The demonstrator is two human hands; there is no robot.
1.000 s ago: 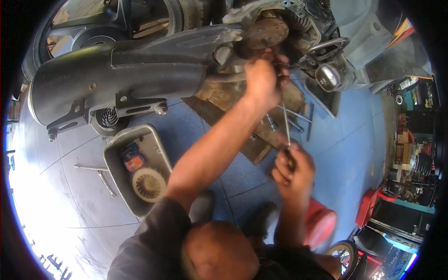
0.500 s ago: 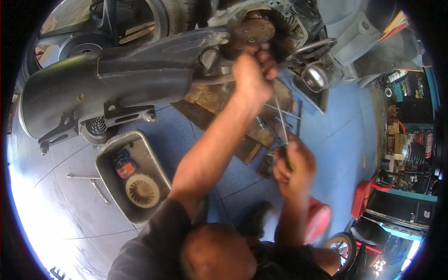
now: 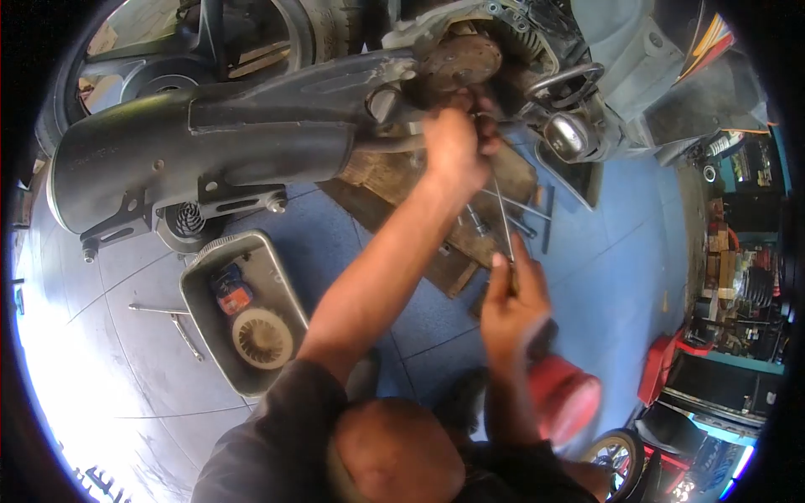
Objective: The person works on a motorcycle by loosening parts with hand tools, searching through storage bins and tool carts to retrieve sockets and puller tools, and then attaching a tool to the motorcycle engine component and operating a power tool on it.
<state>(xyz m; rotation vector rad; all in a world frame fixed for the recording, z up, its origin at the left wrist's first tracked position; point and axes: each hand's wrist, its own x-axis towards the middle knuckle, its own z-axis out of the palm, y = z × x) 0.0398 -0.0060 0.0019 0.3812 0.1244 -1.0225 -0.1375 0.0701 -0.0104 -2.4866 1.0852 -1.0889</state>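
Observation:
My left hand (image 3: 459, 144) is at the engine, just below a round rusty metal disc (image 3: 459, 61). Its fingers are curled together, but what they hold is hidden. Lower right, my right hand (image 3: 516, 293) is closed on a screwdriver (image 3: 503, 211), whose long thin shaft slants up toward my left hand. The handle is mostly covered by my fingers. The black exhaust muffler (image 3: 251, 151) extends to the left of my left hand. Beneath the shaft, metal tools (image 3: 518, 204) lie on and beside a wooden board (image 3: 394, 172).
A grey tub (image 3: 293, 314) holds a cream fan wheel (image 3: 262, 339) and a small blue-and-orange item. Long metal tools (image 3: 159, 310) lie on the tiles left of it. A wheel (image 3: 310, 50) is at the upper left. A red round object (image 3: 566, 398) is near my right forearm.
My right hand's grip on the screwdriver has shifted, with the thumb and forefinger now extended along it. My left hand stays beneath the disc. The whole view has shifted slightly.

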